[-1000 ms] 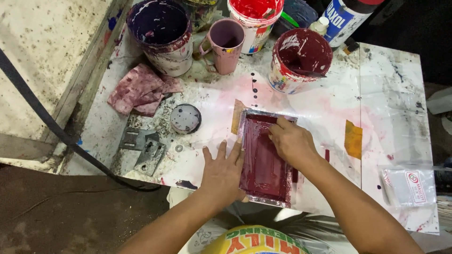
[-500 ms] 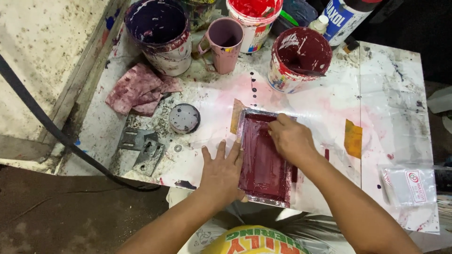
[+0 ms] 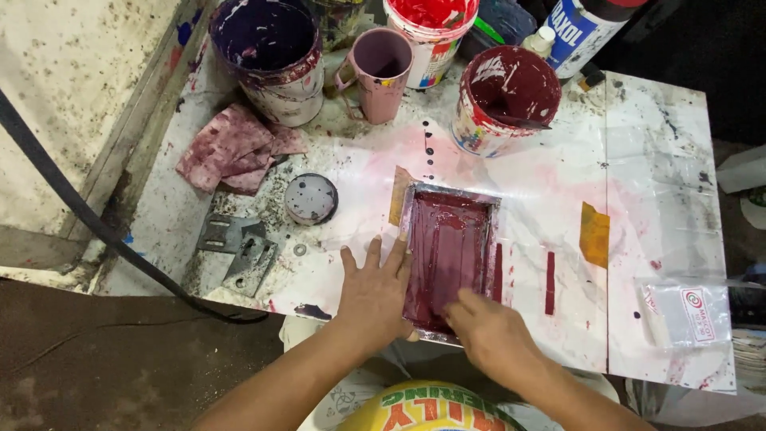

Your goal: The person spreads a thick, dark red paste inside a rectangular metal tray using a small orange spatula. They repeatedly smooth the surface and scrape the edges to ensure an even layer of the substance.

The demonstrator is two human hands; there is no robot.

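My left hand [image 3: 375, 291] lies flat and open, palm down, fingers spread along the left rim of the frame [image 3: 447, 257], pinning it to the tabletop [image 3: 654, 175]. My right hand [image 3: 491, 331] sits at the frame's near end, fingers curled down onto the inked mesh; whatever it may be pressing there is hidden under the fingers, so I cannot tell whether it grips anything. The frame lies near the front middle of the tabletop, its near end at the front edge, and its whole bed is coated in dark maroon ink, so I judge the ink already spread down its length, with lifting the frame still to come. Two maroon bars [image 3: 549, 282] show on the sheet just right of the frame, with an orange tape patch [image 3: 594, 234] beyond them. To the left are a small round lid [image 3: 310, 199], metal brackets [image 3: 239, 249] and a stained rag [image 3: 231, 150]. Along the back stand a purple bucket [image 3: 271, 56], a pink mug [image 3: 379, 72], a red tub [image 3: 431, 36] and a maroon tub [image 3: 504, 97], well apart from the frame. The right half of the tabletop is mostly open, with a small plastic bag [image 3: 686, 313] near its front corner; room is tightest at the front edge, under my wrists.
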